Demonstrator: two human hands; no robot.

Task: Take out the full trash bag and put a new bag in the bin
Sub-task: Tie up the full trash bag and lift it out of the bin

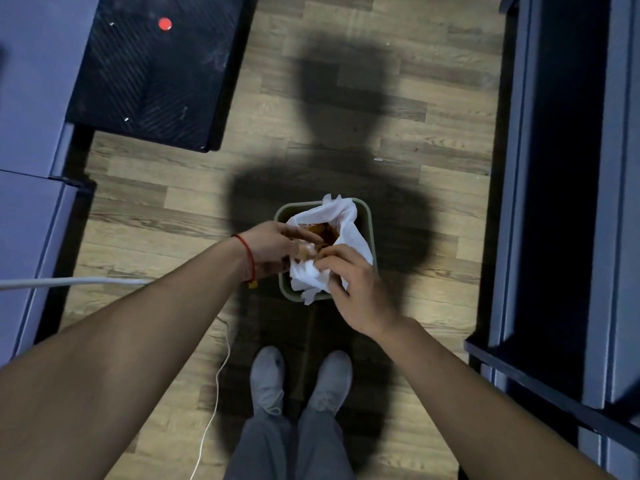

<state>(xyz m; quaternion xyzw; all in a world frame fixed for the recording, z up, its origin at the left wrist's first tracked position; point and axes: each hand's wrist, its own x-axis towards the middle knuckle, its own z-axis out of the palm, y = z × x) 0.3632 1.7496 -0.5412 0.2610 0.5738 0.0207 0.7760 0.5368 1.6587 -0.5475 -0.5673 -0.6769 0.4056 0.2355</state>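
Note:
A small green bin stands on the wooden floor just in front of my feet. A white trash bag sits inside it, its top loose and open, with orange-brown rubbish showing in the middle. My left hand, with a red string on the wrist, reaches over the bin's left rim and pinches the bag's near edge. My right hand grips the crumpled white plastic at the bin's near side. Both hands meet at the bag's front edge.
A black mat with a red dot lies on the floor at the upper left. Grey cabinets line the left side and dark shelving the right. A white cable trails across the floor by my left foot.

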